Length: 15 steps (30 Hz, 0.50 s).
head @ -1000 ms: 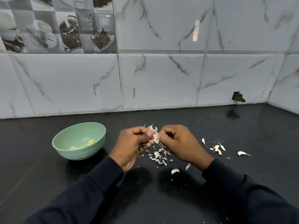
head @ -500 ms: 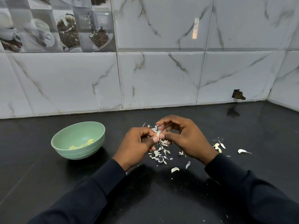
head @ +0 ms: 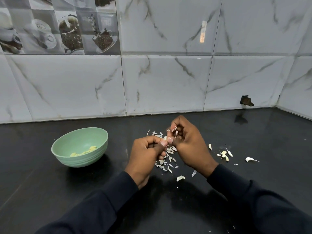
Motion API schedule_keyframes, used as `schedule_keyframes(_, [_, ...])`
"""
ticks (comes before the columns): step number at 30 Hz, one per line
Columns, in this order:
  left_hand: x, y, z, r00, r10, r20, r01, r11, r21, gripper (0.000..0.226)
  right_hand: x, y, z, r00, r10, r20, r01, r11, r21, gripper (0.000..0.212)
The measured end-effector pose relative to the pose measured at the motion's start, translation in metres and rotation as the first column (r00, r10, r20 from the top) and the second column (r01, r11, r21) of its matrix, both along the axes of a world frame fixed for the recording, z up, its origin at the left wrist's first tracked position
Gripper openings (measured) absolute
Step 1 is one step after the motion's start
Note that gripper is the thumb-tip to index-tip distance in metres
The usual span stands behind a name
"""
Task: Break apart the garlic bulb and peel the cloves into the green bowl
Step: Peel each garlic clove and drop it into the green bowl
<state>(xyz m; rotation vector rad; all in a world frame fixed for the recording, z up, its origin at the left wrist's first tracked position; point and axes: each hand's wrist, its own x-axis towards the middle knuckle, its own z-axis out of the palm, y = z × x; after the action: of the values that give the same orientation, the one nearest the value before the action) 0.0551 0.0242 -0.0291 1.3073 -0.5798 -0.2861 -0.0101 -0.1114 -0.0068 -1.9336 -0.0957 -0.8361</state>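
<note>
One clove (head: 165, 137) sits pinched mid-peel: left grip (head: 146, 154) clamps it, right grip (head: 187, 144) curls on loose skin (head: 175, 128); next, probably, strip it, then drop into bowl (head: 81, 160).

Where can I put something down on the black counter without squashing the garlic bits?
Bare counter lies left of the green bowl, between it and the tiled wall, and in the far right corner. Crowded: the peel pile under the left hand and right hand, which pinch a clove, and the scraps right of them.
</note>
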Motion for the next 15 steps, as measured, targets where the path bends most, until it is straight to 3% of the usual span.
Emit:
schedule_keyframes(5, [0.006, 0.000, 0.009, 0.989, 0.026, -0.146, -0.037, 0.996, -0.076, 0.014, -0.003, 0.006, -0.002, 1.000, -0.012, -0.027, 0.009, 0.995, -0.101, 0.033])
schedule_keyframes(9, [0.020, 0.012, 0.013, 0.963, -0.065, -0.262, 0.026, 0.989, -0.149, 0.015, -0.003, 0.006, -0.009, 0.991, 0.018, -0.131, -0.040, 0.985, -0.169, 0.028])
schedule_keyframes(12, [0.019, 0.014, 0.011, 0.982, -0.080, -0.173, 0.070, 0.996, -0.064, 0.017, -0.001, -0.003, -0.008, 0.988, -0.018, -0.156, -0.006, 0.989, -0.148, 0.019])
schedule_keyframes(15, [0.016, 0.011, 0.007, 0.999, -0.036, 0.027, 0.034, 0.998, 0.058, 0.020, -0.003, -0.010, -0.004, 0.988, -0.033, -0.153, 0.019, 0.996, -0.089, 0.014])
